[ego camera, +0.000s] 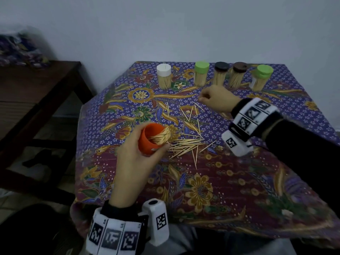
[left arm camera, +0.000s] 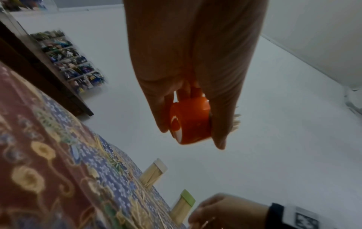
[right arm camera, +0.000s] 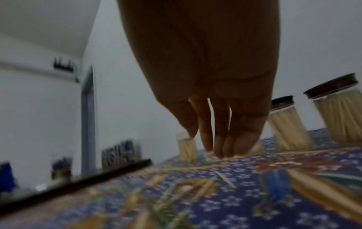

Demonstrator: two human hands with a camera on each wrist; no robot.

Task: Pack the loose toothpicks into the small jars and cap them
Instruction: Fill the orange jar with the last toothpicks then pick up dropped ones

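My left hand (ego camera: 135, 153) grips a small orange jar (ego camera: 147, 139) tilted on its side just above the cloth, with a bundle of toothpicks (ego camera: 160, 138) sticking out of its mouth. The left wrist view shows the jar (left arm camera: 192, 122) held between thumb and fingers. A pile of loose toothpicks (ego camera: 185, 144) lies right of the jar, and a few more (ego camera: 191, 112) are scattered farther back. My right hand (ego camera: 203, 97) reaches toward the back with its fingers (right arm camera: 221, 147) bunched, tips on the cloth, pinching a toothpick.
Several capped jars full of toothpicks stand along the back edge: white (ego camera: 163, 76), green (ego camera: 201, 73), black (ego camera: 220, 72), brown (ego camera: 238, 74), green (ego camera: 261, 76). A patterned cloth (ego camera: 220, 190) covers the table. A dark wooden table (ego camera: 36, 85) stands to the left.
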